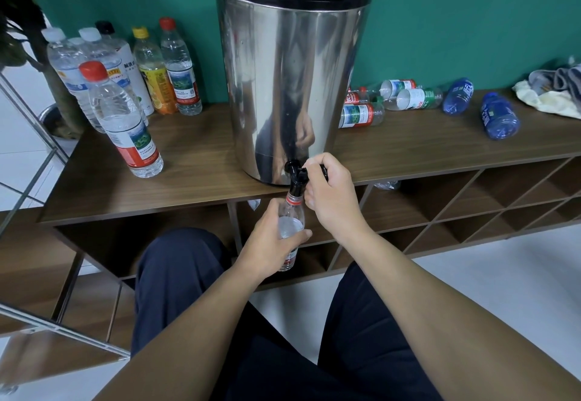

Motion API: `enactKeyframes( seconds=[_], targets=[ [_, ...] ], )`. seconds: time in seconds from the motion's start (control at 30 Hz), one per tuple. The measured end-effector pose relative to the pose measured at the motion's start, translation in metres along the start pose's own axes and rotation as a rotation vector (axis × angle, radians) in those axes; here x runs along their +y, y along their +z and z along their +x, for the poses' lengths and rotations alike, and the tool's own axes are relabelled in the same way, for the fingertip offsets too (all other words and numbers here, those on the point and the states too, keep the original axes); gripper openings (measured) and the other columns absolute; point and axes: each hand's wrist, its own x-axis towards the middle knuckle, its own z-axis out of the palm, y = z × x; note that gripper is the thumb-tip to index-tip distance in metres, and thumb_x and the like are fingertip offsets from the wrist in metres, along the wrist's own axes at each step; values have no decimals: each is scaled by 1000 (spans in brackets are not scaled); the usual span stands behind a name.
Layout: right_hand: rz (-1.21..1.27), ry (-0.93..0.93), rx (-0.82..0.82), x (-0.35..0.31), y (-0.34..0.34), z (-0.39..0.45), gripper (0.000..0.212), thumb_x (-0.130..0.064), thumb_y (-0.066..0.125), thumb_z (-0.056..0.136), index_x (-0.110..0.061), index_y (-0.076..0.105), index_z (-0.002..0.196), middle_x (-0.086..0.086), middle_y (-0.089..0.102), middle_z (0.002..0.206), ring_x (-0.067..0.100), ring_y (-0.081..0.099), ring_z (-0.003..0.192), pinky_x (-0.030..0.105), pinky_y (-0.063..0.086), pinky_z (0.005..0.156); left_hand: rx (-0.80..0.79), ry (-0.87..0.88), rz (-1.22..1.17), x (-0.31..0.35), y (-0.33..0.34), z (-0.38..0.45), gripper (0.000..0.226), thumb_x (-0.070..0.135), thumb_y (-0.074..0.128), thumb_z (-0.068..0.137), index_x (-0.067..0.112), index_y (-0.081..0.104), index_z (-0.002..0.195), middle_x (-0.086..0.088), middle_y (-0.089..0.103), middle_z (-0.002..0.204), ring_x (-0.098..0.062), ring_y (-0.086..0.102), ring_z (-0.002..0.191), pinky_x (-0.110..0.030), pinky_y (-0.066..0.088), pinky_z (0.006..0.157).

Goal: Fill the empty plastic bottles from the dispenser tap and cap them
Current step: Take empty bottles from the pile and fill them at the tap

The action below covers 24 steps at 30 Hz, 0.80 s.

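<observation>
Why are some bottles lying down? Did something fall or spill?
No spill shows. The bottles lying on their sides right of the dispenser look empty, waiting to be filled. The capped ones on the left stand upright. The left hand holds a bottle under the tap, which the right hand works.

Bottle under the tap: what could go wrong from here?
1. The bottle looks well filled; if the right hand keeps the tap lever open, it may overflow onto the trousers.
2. The left hand alone aligns the narrow neck; a slip would spill.
</observation>
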Motion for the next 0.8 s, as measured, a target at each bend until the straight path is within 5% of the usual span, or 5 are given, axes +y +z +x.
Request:
enactKeyframes(
  seconds=[0.8],
  targets=[
    [32, 10, -5, -1, 1, -1, 20, -24, 53, 115, -13, 60, 100, -11, 45, 59, 11, 40, 53, 30, 34, 53, 2, 5, -12, -3, 0, 1, 49, 46, 89, 93, 47, 52, 125, 17, 71, 123, -2, 69, 115, -39, 60, 105]
  ],
)
